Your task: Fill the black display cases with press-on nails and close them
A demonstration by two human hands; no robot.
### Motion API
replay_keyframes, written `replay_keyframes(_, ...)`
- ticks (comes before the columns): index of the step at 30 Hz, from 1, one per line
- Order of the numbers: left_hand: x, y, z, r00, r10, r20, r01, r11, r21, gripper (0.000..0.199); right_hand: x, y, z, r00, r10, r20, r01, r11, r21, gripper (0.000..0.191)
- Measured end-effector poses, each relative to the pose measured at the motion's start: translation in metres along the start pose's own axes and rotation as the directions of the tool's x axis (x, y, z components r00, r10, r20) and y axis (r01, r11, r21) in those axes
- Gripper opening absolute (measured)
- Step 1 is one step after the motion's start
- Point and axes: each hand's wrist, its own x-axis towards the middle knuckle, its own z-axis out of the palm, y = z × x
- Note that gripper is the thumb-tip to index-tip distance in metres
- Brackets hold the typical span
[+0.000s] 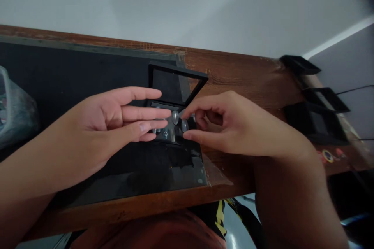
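Note:
A small black case [177, 140] lies on the dark mat with its framed, see-through lid [179, 73] raised. Several clear, glassy oval pieces rest in it, among them one with a bright star-shaped glint [175, 117]. My left hand [117, 118] reaches over the case's left part, fingers stretched out and apart, hiding some of the pieces. At the case's right side, my right hand [216, 122] has its thumb and index fingertip around another clear oval piece [184, 125]. Its other fingers are curled in.
A translucent plastic tub [20, 113] stands at the left edge of the black mat [73, 70]. Black open-frame cases [314, 120] sit at the right end of the wooden table [239, 72]. Small red and dark round items [327, 156] lie nearby. A pale wall rises behind.

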Motion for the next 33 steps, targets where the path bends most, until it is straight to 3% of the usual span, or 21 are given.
replay_keyframes(4, -0.0003, -0.0041, -0.0028, 0.993, 0.032, -0.111, -0.035, 0.999, -0.023, 0.061, 0.0029, -0.0009, -0.0004, 0.993, 0.008, 0.121, 0.014, 0.984, -0.179, 0.013)
replay_keyframes(7, -0.0017, -0.0037, -0.0031, 0.985, 0.083, -0.149, -0.091, 0.995, -0.046, 0.062, 0.0028, -0.0028, 0.0005, 0.991, -0.008, 0.130, 0.041, 0.967, -0.250, 0.014)
replay_keyframes(16, 0.0001, -0.0056, -0.0040, 0.974, 0.118, -0.195, -0.122, 0.992, -0.010, 0.066, 0.0029, -0.0069, 0.0028, 0.987, 0.017, 0.163, 0.027, 0.964, -0.263, 0.042)
replay_keyframes(33, 0.0052, -0.0037, -0.0051, 0.966, 0.147, -0.212, -0.165, 0.984, -0.069, 0.056, 0.0027, -0.0032, 0.0051, 0.995, -0.060, 0.078, 0.076, 0.973, -0.217, 0.024)
